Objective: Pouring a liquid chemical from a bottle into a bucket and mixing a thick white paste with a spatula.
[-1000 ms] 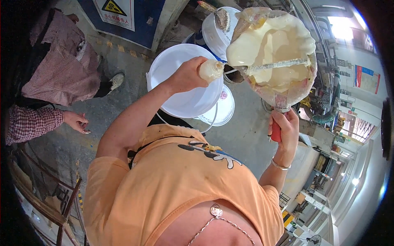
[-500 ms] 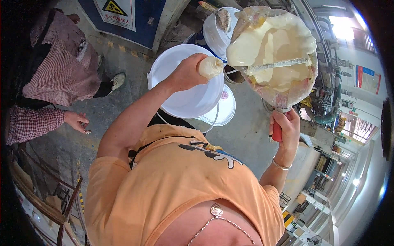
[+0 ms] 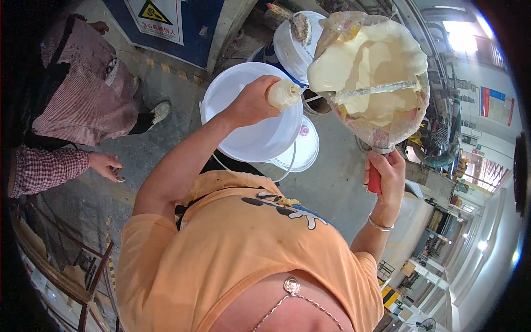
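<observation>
My left hand (image 3: pixel 254 103) is wrapped round a pale, translucent bottle (image 3: pixel 283 95). Its narrow, cream-smeared tip points right, close to the rim of the ladle. Fingers of my right hand (image 3: pixel 385 171) close round the red handle (image 3: pixel 374 180) of a wide ladle (image 3: pixel 399 133), which I hold up at the right. Thick cream-coloured paste (image 3: pixel 381 58) fills the ladle and coats its rim; crumpled clear film or dried paste covers the outside. A paste-crusted bar (image 3: pixel 379 88) spans its top. Below my left hand stands a white bucket (image 3: pixel 243 141) with a wire handle.
A second white bucket (image 3: pixel 285 47) with a crusted brush (image 3: pixel 301 29) on it stands behind. A white lid (image 3: pixel 304 149) lies on the floor. Another person (image 3: pixel 83 83) in a checked garment is at the left, near a blue panel (image 3: pixel 193 33). Machinery lines the right.
The ladle and my right hand have shifted very slightly right and down in the picture. Both grips stay the same.
</observation>
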